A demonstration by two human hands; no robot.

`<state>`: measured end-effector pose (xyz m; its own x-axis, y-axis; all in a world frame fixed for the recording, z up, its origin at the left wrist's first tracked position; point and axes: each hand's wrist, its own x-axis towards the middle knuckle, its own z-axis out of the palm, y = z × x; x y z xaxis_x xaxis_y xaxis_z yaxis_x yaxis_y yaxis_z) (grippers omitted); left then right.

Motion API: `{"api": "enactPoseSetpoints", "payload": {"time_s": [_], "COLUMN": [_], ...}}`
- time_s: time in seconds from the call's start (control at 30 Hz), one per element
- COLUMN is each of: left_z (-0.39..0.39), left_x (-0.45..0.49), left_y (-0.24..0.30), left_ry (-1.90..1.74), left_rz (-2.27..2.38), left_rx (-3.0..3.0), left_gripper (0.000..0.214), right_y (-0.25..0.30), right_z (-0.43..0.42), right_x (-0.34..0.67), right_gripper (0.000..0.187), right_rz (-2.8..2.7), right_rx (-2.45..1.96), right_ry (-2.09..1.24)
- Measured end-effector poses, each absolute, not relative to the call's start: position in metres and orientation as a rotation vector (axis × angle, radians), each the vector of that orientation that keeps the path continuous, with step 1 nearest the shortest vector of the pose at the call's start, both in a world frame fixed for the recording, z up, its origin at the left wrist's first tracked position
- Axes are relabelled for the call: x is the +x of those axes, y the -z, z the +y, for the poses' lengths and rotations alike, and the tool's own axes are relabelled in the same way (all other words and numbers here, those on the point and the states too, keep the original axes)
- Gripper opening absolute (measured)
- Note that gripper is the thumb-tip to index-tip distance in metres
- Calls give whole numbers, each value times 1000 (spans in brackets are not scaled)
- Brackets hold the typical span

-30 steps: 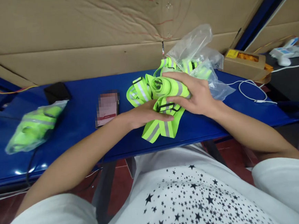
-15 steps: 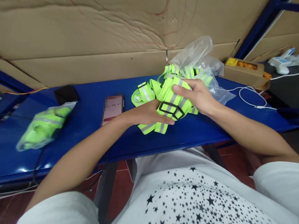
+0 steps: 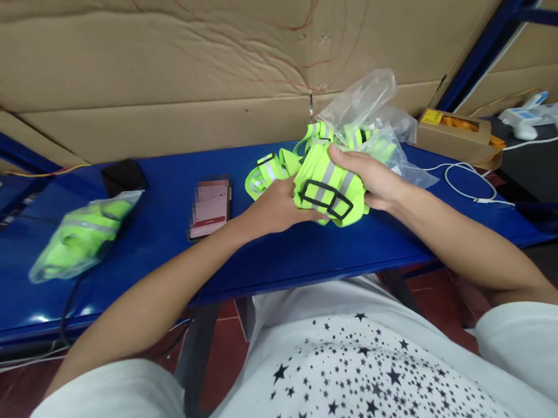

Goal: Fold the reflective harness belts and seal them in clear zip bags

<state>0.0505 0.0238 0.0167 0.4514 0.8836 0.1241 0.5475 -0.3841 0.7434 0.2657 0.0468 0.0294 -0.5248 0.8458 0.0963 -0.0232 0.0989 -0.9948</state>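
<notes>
A neon-yellow reflective strap vest (image 3: 328, 182) with grey stripes and a black buckle is bundled between both hands above the blue shelf (image 3: 166, 243). My left hand (image 3: 272, 208) grips its left underside with curled fingers. My right hand (image 3: 370, 176) wraps over its top right side. A loose loop of the strap (image 3: 261, 172) sticks out to the left. Behind the bundle lies a clear plastic bag (image 3: 373, 121) with more neon straps in it.
A phone (image 3: 210, 208) lies left of my hands, and a dark phone (image 3: 122, 176) sits further back. A bagged neon vest (image 3: 81, 236) rests at the left. A cardboard box (image 3: 456, 129) and a white cable (image 3: 470, 184) lie at the right. Cardboard lines the back wall.
The hanging strap ends have been gathered up into a tighter bundle. My right hand has shifted from on top to the bundle's right side, and my left hand has closed under it.
</notes>
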Motion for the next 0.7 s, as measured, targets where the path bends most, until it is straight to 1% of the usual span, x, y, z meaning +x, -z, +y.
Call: {"api": "enactPoseSetpoints", "payload": {"time_s": [0.07, 0.2, 0.3, 0.37, 0.43, 0.57, 0.63, 0.7], "left_z": [20, 15, 16, 18, 20, 18, 15, 13], "left_x": [51, 54, 56, 54, 50, 42, 41, 43], "left_y": [-15, -10, -5, -3, -2, -6, -10, -12], "left_ry": [-798, -924, -1162, -1307, -1339, -1131, -1025, -909], "left_rz": [1178, 1214, 1121, 1076, 1061, 906, 740, 656], "left_rx": [2130, 2161, 2273, 2434, 2602, 2819, 2906, 2951], "left_gripper": [81, 106, 115, 108, 90, 56, 45, 36], "right_y": [-31, -33, -31, -30, -28, -23, -20, -15], "right_z": [43, 40, 42, 43, 42, 40, 39, 40], "right_x": [264, 264, 264, 263, 263, 262, 262, 261], "right_gripper": [63, 54, 50, 45, 41, 32, 26, 21], "right_rz": [-1618, -1595, -1584, -1550, -1478, -1349, -1277, -1245], "right_rx": [-839, -847, -805, -780, -777, -739, -734, -774], "right_ry": [-1560, -1612, -1649, -1719, -1817, -2087, -2189, -2216]}}
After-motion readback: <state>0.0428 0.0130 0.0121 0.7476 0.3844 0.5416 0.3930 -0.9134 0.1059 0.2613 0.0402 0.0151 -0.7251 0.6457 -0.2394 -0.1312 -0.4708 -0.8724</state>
